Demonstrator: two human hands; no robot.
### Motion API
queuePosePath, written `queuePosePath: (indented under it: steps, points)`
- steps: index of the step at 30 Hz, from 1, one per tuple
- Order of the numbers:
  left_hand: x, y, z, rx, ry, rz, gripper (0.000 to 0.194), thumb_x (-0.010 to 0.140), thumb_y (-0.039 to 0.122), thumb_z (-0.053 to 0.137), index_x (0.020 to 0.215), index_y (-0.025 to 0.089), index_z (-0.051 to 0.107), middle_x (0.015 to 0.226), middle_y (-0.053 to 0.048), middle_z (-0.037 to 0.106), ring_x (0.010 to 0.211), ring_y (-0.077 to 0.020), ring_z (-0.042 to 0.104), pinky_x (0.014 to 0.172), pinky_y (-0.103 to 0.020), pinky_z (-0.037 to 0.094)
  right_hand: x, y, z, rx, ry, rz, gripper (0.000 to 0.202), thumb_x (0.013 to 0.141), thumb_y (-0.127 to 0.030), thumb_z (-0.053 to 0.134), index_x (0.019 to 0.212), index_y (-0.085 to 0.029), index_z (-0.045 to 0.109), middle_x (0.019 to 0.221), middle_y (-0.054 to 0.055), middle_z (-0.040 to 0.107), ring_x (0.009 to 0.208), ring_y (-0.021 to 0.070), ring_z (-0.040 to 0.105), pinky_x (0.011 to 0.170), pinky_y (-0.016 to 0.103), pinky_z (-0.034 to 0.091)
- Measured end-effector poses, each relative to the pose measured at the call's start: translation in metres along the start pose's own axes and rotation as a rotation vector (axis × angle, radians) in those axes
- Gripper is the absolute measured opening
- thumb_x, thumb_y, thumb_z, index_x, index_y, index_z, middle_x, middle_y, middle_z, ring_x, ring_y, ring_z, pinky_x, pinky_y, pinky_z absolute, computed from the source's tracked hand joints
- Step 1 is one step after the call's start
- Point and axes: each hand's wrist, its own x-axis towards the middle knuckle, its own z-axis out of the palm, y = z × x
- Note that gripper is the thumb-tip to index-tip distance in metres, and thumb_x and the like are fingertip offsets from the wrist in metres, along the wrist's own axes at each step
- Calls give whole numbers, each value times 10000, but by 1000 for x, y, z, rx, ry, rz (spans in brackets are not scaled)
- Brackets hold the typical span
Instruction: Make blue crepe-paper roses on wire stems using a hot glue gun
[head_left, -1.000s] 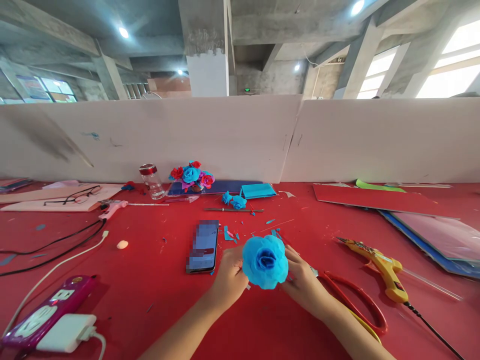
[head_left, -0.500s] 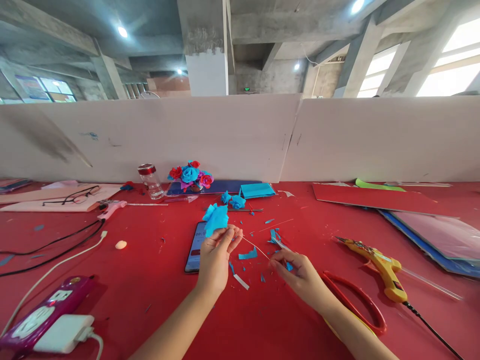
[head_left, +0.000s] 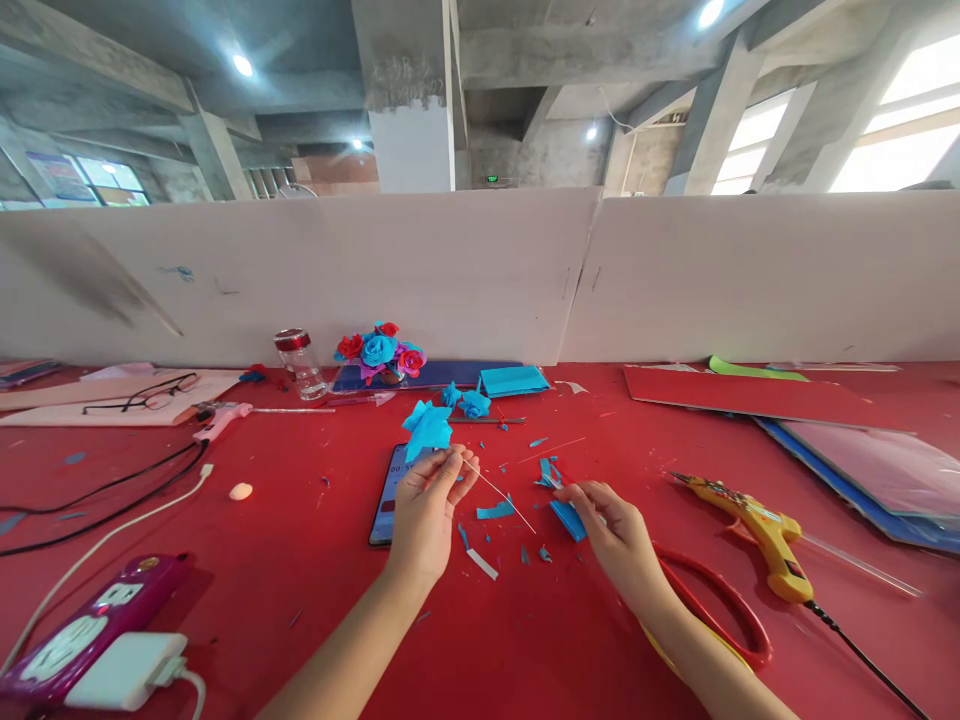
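A blue paper flower point(head_left: 427, 428) on a thin stem point(head_left: 504, 492) is pinched in my left hand point(head_left: 426, 500), the blossom above my fingers and the bare stem sticking out to the lower right. My right hand point(head_left: 611, 535) has its thumb and fingers closed near a pale pointed tip, at blue paper scraps point(head_left: 550, 472); what it holds is mostly hidden. A folded blue piece point(head_left: 568, 520) lies beside its fingertips. Under my left hand, a phone point(head_left: 383, 500) is partly covered. Large scissors with red handles point(head_left: 720, 600) lie by my right forearm.
Two small blue flowers point(head_left: 474, 403), folded blue paper point(head_left: 514, 381), a bouquet point(head_left: 380, 350) and a jar point(head_left: 301, 365) stand or lie at the back. A yellow glue gun point(head_left: 757, 530) is right; a purple power strip point(head_left: 94, 625), a pink glue gun point(head_left: 225, 420) and cables are left.
My right hand has moved right, away from the stem's end, which now points free. My left hand and the flower have shifted slightly left and up.
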Motion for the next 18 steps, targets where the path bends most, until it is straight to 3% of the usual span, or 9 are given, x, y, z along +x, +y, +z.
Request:
queuePosePath:
  steps: [2,4,6,9,14,18]
  points:
    - [-2,-3,0,28,-22,3,141,616,226,770,715,155,699,744,-5,688,744,-143,672,741,-270,566,-1,-6,-1,59,-92,-31,344,853,-451,439,904,-193,661,914,81,651,853,208,576,766,323,452]
    - [-6,-8,2,60,-47,-9,133,625,235,763,702,151,696,745,-12,693,740,-153,676,747,-284,566,-3,-13,0,120,-251,-51,326,832,-447,491,990,-207,644,925,68,655,824,194,588,761,321,468]
    - [-10,-11,4,88,-71,-40,155,620,256,766,702,146,695,742,-22,698,738,-163,679,751,-296,567,-5,-17,2,131,-394,-48,273,823,-422,520,902,-202,661,805,36,659,719,165,589,701,291,474]
    - [-11,-12,5,101,-68,-55,181,605,269,774,695,136,691,739,-30,697,731,-167,677,745,-303,569,-7,-20,4,91,-481,-8,309,839,-400,493,673,-187,642,631,7,622,605,142,553,599,252,435]
    - [9,6,-3,11,104,126,183,586,251,780,694,144,679,703,0,675,693,-120,660,746,-273,551,-7,-16,4,104,-417,74,315,797,-404,531,603,-186,650,519,-8,579,496,120,472,487,231,352]
    - [17,14,-11,109,141,262,184,602,269,756,715,153,670,739,-10,673,730,-141,651,746,-291,526,-3,-10,1,145,-225,125,333,734,-436,595,521,-179,598,470,-15,536,465,114,441,468,234,335]
